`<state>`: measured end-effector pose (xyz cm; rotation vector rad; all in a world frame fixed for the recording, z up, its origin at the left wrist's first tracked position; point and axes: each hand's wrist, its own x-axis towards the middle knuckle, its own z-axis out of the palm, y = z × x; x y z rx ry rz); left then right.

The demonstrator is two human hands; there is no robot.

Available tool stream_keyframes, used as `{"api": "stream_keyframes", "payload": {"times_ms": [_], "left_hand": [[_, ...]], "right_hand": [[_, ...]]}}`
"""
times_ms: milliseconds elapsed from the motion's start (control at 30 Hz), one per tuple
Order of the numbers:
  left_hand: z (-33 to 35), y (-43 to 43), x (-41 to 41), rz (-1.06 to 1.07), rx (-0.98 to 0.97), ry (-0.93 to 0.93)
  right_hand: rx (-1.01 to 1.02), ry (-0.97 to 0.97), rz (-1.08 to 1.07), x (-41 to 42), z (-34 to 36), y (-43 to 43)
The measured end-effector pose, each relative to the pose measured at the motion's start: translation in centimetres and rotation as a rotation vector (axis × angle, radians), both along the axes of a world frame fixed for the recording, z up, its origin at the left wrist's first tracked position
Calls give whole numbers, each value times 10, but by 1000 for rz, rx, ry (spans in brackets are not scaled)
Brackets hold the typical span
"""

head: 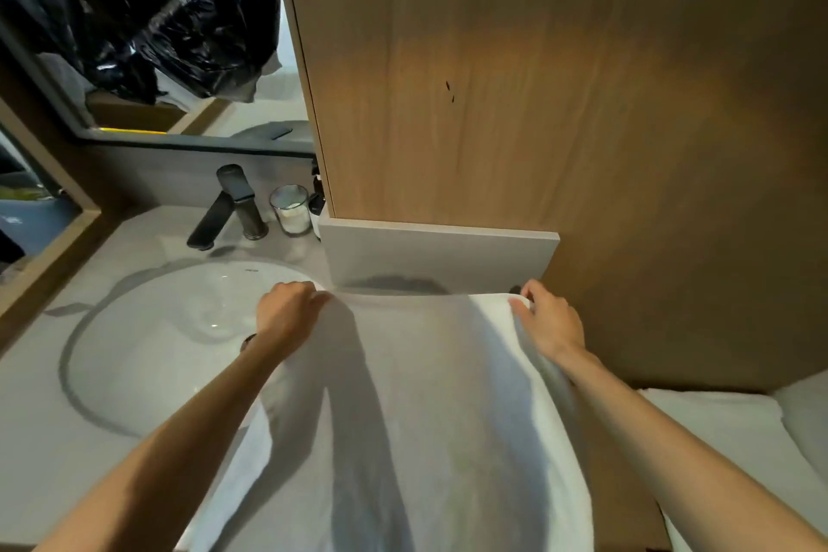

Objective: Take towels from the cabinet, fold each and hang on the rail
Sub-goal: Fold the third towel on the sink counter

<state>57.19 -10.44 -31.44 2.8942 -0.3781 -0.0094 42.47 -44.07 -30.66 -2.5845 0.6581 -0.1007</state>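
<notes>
A large white towel [416, 408] lies spread over the counter in front of me, its far edge against the low grey backsplash [439, 255]. My left hand [286, 311] pinches the towel's far left corner, over the rim of the sink. At the far right corner, my right hand [549, 318] holds the towel's edge with curled fingers, next to the wooden wall. More white towels [735, 439] lie at the lower right. No rail is in view.
A white sink basin [170, 336] sits left of the towel, with a dark faucet [233, 206] behind it. A glass candle jar [292, 211] and a dark bottle [316, 204] stand by the wooden cabinet panel [537, 81]. A mirror [148, 27] hangs at upper left.
</notes>
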Motion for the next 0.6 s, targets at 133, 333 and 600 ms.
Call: {"api": "stream_keyframes", "payload": {"times_ms": [133, 333, 600], "left_hand": [[-16, 6, -3, 2, -33, 26], [-28, 22, -26, -95, -216, 134], [-36, 56, -90, 171, -302, 195]], "right_hand": [[-167, 113, 99, -2, -16, 20], [-61, 345, 381, -49, -24, 87], [54, 534, 355, -64, -38, 126]]}}
